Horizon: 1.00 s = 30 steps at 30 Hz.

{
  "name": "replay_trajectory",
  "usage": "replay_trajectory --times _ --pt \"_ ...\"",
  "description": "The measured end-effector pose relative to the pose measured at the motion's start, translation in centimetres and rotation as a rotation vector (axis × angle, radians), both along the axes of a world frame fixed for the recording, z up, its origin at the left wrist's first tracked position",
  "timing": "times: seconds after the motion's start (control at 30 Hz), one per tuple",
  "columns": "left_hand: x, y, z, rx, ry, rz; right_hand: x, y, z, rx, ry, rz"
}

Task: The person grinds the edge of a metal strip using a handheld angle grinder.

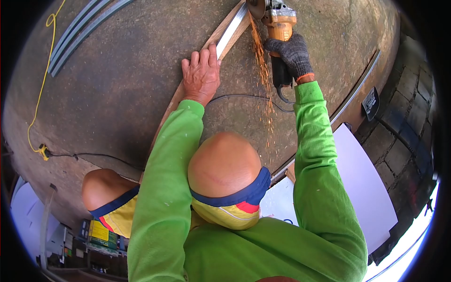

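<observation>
My right hand (293,54), in a dark grey knit glove with an orange cuff, is wrapped around the body of a yellow angle grinder (281,26). The grinder's disc (256,8) meets a shiny metal bar (231,32) near the top edge, and orange sparks (261,58) stream down from there. Bare, my left hand (201,77) presses its curled fingers onto the near end of the bar, which lies along a wooden plank (173,104). The thumb is mostly hidden. Part of the disc is cut off by the frame.
A black cord (244,95) crosses the concrete floor. Several grey metal lengths (77,33) lie upper left, near a yellow cord (40,103) and its connector (44,152). Another metal length (359,87) lies at right beside a block wall (404,113) and a white sheet (361,181). My bent knees are close below.
</observation>
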State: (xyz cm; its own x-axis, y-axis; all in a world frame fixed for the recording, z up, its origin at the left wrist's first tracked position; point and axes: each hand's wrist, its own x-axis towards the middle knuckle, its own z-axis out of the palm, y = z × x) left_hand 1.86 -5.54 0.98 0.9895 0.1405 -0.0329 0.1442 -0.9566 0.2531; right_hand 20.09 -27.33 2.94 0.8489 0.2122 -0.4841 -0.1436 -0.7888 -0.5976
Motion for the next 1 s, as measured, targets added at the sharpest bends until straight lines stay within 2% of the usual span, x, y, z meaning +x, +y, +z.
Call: replay_trajectory --times 0.8,1.0 --pt "0.0 0.0 0.0 -0.012 -0.028 0.003 -0.8 -0.4 0.1 -0.004 0.043 -0.037" --pt "0.0 0.0 -0.2 -0.002 -0.019 0.001 -1.4 -0.3 0.4 0.007 -0.013 -0.033"
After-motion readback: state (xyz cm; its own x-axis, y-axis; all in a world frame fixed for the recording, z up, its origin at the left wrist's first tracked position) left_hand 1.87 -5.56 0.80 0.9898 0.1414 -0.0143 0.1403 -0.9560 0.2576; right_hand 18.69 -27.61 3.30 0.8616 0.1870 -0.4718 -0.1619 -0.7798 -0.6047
